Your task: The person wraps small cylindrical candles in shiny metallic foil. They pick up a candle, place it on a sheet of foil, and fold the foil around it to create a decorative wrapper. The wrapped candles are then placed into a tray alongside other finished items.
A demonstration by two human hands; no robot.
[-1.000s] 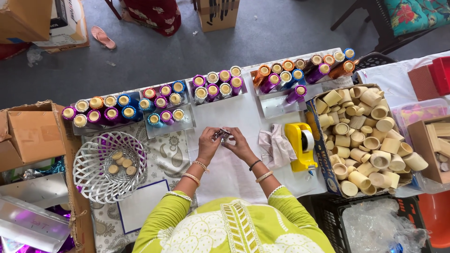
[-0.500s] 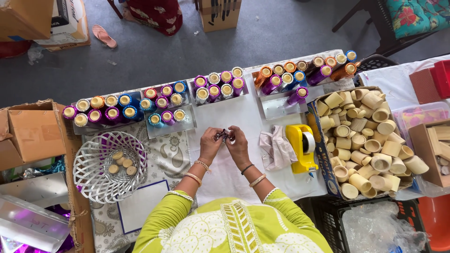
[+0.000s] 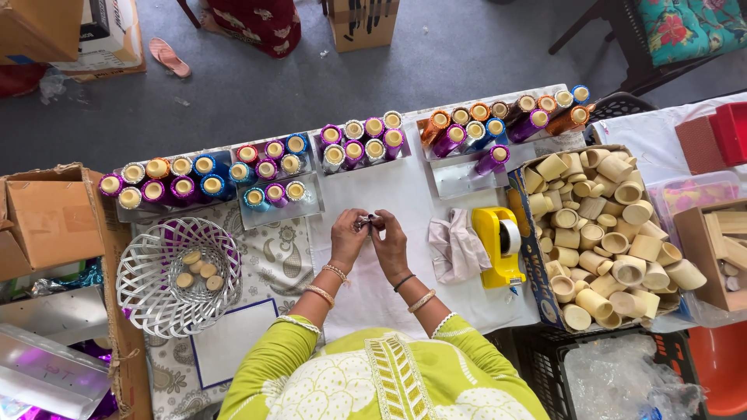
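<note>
Both my hands meet over the middle of the white worktop [image 3: 405, 187]. My left hand [image 3: 348, 237] and right hand [image 3: 391, 243] touch at the fingertips, both grips pressed together, pinching one small shiny piece [image 3: 366, 222] between them — too small to tell what it is. The piece sits in the air just above the worktop, dead centre.

At 12 o'clock from my hands: a tray of thread spools [image 3: 362, 140], purple and silver with gold caps. At 10 o'clock more spools in blue, purple and gold [image 3: 202, 183], in clear trays. At 1 to 2 o'clock orange, purple and blue spools [image 3: 506, 124], some tipped over.

At 3 o'clock, just beside my right hand, a crumpled pale cloth [image 3: 455, 245], then a yellow tape dispenser [image 3: 498, 245] touching it. Farther at 3 o'clock a cardboard box of bare wooden tubes [image 3: 607, 233] — piled loose, well apart from my hands.

At 9 o'clock a white wire basket [image 3: 148, 303] holds a few round wooden discs [image 3: 198, 268]; it stands on a patterned cloth [image 3: 264, 257]. Past it at 9 o'clock an open brown carton [image 3: 47, 218].

Bangles on both wrists, green sleeves at 6 o'clock.
</note>
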